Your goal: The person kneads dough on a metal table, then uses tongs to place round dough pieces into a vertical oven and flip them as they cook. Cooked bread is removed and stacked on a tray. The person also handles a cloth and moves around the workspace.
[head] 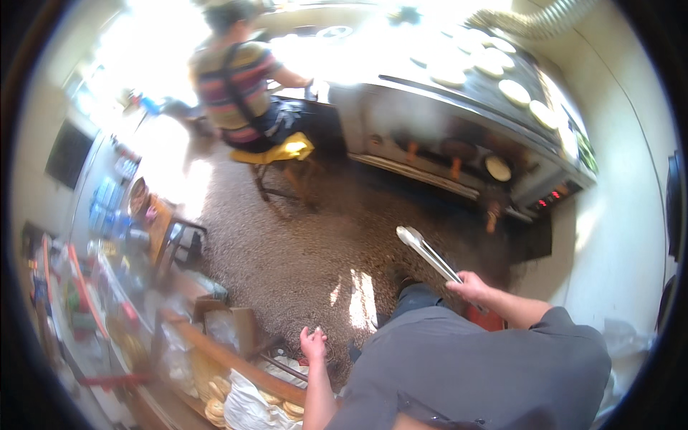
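My right hand point(471, 286) is closed around a pair of metal tongs point(429, 256), whose tips point up and left over the pebbled floor. Half curled and holding nothing, my left hand point(313, 343) hangs beside a wooden rail. Below it, round flatbreads point(216, 407) lie partly under a white cloth point(250, 402). Ahead stands a metal oven with a griddle top, with pale dough rounds point(514, 92) on that top. In the oven's open front, one round sits in a pan point(497, 167).
A person in a striped shirt point(232, 91) sits on a stool with a yellow cover point(274, 151), left of the oven point(352, 115). Shelves with bottles and goods line the left side. A cardboard box point(244, 329) stands near the wooden rail point(236, 357). A pale wall rises at right.
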Available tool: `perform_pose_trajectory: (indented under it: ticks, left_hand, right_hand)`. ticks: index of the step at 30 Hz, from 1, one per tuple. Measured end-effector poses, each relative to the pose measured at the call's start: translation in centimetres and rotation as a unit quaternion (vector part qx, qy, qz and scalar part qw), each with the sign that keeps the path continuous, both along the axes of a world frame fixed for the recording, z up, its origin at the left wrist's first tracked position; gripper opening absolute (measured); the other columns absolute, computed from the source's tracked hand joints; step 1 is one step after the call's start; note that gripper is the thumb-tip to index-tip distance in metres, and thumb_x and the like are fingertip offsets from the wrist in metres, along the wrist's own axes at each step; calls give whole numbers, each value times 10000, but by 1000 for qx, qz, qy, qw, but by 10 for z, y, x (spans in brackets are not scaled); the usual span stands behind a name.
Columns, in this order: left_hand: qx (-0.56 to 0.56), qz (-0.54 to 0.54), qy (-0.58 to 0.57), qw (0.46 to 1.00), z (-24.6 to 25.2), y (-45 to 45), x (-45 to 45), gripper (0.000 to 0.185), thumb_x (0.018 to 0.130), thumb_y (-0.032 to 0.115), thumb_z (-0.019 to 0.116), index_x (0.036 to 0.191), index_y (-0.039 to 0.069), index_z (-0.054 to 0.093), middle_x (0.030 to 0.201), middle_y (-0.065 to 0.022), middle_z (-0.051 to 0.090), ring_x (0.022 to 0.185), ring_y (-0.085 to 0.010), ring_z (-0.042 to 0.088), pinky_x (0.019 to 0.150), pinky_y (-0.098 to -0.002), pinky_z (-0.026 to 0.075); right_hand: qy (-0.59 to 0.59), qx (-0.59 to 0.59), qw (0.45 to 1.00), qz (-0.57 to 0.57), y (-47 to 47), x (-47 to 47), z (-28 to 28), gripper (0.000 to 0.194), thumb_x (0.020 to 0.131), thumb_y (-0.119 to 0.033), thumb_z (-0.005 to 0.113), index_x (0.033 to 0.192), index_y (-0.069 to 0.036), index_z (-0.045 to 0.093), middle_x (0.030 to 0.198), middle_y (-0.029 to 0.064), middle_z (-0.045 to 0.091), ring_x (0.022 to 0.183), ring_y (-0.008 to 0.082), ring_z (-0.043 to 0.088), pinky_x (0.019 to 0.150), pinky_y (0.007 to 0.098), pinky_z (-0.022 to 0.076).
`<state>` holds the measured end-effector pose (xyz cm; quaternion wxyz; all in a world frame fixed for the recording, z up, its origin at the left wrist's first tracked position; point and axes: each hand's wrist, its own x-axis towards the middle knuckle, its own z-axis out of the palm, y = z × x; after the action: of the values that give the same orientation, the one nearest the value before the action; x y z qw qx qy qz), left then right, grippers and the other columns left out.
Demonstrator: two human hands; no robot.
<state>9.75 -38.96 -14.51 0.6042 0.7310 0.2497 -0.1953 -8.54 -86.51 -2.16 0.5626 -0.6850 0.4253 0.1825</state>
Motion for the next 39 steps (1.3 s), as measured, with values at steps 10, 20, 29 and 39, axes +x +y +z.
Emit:
perform_pose_trajectory:
  ticks: [10, 20, 29, 39]
  left_hand:
    - [24, -131, 91, 987, -19, -186, -47, 575, 932, 105, 692, 1409, -54, 412, 859, -91, 678, 692, -127, 645, 607, -239, 512]
    - [-19, -385, 25, 922, -42, -550, -101, 596, 878, 218, 790, 1351, -42, 538, 1209, -198, 667, 1073, -233, 666, 923, -335, 545]
    - [50, -453, 37, 889, -78, -732, -138, 303, 803, 192, 780, 1016, -3, 688, 855, -86, 706, 679, -178, 643, 597, -336, 499]
    - [46, -441, 223, 868, -28, -547, -181, 187, 794, 153, 731, 704, 38, 613, 604, -37, 574, 480, -153, 526, 437, -340, 380]
  right_hand:
    - [-115, -96, 988, 47, -120, -73, 25, 363, 908, -305, 680, 1125, -17, 641, 932, 139, 686, 895, 235, 660, 801, 382, 511]
    - [-10, -25, 1000, -7, -327, -200, 31, 327, 924, -211, 641, 1219, -69, 630, 979, 138, 701, 900, 243, 691, 809, 370, 542]
    - [-1, 36, 969, -244, -340, -312, 22, 354, 975, -196, 607, 1300, -58, 589, 816, -21, 568, 648, 64, 487, 582, 233, 406]
    - [-52, 148, 949, -274, -328, -295, 4, 256, 1018, -289, 582, 1144, -70, 621, 696, -30, 557, 501, 42, 475, 462, 205, 372]
